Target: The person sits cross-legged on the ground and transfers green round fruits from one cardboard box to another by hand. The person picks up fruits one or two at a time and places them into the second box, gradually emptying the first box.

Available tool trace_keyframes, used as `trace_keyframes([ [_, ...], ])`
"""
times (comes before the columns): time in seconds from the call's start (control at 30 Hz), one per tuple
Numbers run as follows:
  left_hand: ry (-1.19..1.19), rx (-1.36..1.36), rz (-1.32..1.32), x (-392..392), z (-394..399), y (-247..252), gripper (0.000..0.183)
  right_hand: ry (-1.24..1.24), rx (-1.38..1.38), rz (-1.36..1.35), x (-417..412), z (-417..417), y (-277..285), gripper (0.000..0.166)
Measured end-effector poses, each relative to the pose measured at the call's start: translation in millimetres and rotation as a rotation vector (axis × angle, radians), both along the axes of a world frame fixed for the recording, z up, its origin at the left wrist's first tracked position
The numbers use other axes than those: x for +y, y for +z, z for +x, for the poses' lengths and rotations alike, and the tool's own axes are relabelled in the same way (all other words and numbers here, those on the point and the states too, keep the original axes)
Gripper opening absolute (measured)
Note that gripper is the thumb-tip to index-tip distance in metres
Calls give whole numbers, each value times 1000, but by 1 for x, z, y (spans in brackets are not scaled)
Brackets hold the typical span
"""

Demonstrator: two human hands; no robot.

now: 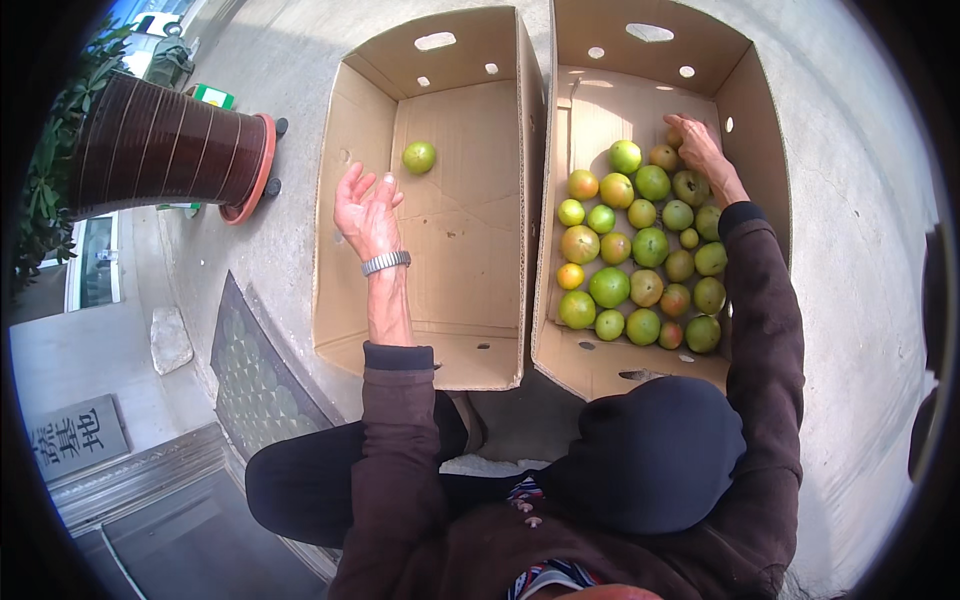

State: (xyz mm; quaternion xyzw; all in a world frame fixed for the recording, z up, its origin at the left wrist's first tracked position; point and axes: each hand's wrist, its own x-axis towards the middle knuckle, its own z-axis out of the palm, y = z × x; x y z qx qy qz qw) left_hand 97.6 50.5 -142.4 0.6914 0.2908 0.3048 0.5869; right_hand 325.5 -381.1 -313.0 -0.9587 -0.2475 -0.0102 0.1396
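My left hand [369,210] hovers over the left cardboard box [465,262], palm partly up, fingers apart and holding nothing. Beyond its fingertips a single green tomato [419,157] lies on that box's floor. In the right cardboard box [600,112], my right hand [703,154] reaches to the far end of the fruit, its fingers around a small reddish-green tomato [673,138] that they partly hide. Several green and orange-tinged tomatoes [650,247] lie close together in one layer there. My right forearm covers part of that box's right side.
Both boxes stand side by side on concrete ground [840,225]. To the left are a brown ribbed planter [172,142] on a wheeled saucer [251,169], a dark patterned mat [259,367], a pale stone block [171,341] and a sign with writing [79,437]. My bent knees are close to the boxes' near edges.
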Motion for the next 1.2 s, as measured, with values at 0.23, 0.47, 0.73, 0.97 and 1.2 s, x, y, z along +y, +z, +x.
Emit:
trace_keyframes([
  [0.23, -261, 742, 870, 86, 70, -73, 71, -41, -142, 125, 45, -15, 97, 52],
  [0.47, -254, 778, 757, 90, 87, -144, 76, 17, -120, 244, 72, -53, 132, 43],
  [0.73, -296, 350, 407, 78, 74, -94, 72, 118, -192, 532, 130, -101, 183, 38],
  [0.97, -611, 145, 306, -30, 7, 49, 66, 484, -255, 419, 202, -171, 238, 66],
  [1.2, -747, 124, 159, -88, -26, 56, 84, 508, -228, 450, 175, -194, 229, 60],
])
